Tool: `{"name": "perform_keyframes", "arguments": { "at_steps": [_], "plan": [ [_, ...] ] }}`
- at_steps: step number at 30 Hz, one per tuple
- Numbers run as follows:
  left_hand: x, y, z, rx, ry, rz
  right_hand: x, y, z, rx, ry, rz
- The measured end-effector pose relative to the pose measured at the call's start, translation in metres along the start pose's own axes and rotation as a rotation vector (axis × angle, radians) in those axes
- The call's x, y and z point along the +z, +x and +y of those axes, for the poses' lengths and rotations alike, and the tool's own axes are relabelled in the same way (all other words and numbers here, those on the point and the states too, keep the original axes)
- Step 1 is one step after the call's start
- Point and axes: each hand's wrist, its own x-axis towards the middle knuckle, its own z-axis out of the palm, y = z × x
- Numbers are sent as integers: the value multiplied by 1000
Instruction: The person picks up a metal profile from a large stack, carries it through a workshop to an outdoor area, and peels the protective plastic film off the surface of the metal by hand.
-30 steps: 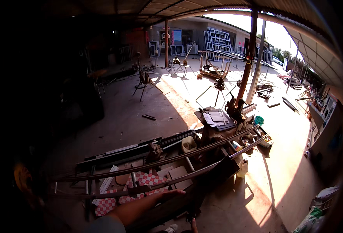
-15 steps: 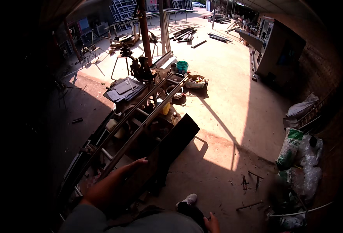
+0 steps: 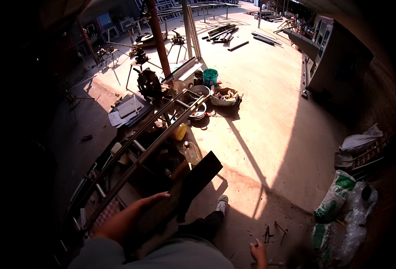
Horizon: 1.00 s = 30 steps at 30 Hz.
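Here we are with the left hand grasping a long, dark, flat-sided bar, thumb laid along the top, the other fingers hidden from us. The bar slants up and to the right, its far end out beyond the right-hand rail of a ladder-like brown metal frame. Over to our right hand, low in view above the concrete floor: the fingers look partly bent, and we cannot tell whether they grip anything. Thin, dark metal pieces lie on the floor near it, and our pale, dark-patterned shoe shows between the two hands.

Just past the bar's far end we spot a translucent plastic jug, then a yellow plastic container near the frame's right rail. Around the frame's far end we have a teal plastic bucket and a pale open sack filled with small things. Close to the frame's near end, a red-and-white checked sheet peeks out. Toward the floor's right edge we see a green-and-white sack, crumpled clear plastic just beside it.
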Motion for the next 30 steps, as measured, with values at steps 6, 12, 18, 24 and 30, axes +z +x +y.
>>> {"name": "perform_keyframes", "arguments": {
  "at_steps": [6, 12, 18, 24, 30],
  "plan": [
    [94, 106, 152, 3, -27, 32, -54, 120, 89, -181, 45, 87],
    [122, 246, 291, 119, 29, -138, -165, 213, 3, 29, 127, -22],
    [184, 329, 455, 91, 13, -190, -276, 345, -54, 46, 179, -39],
    [231, 365, 538, -22, 27, 125, -444, 490, -90, 1, 70, -163],
    [302, 353, 629, -236, -24, 367, -682, 625, -259, 43, -232, -214]
  ]
}}
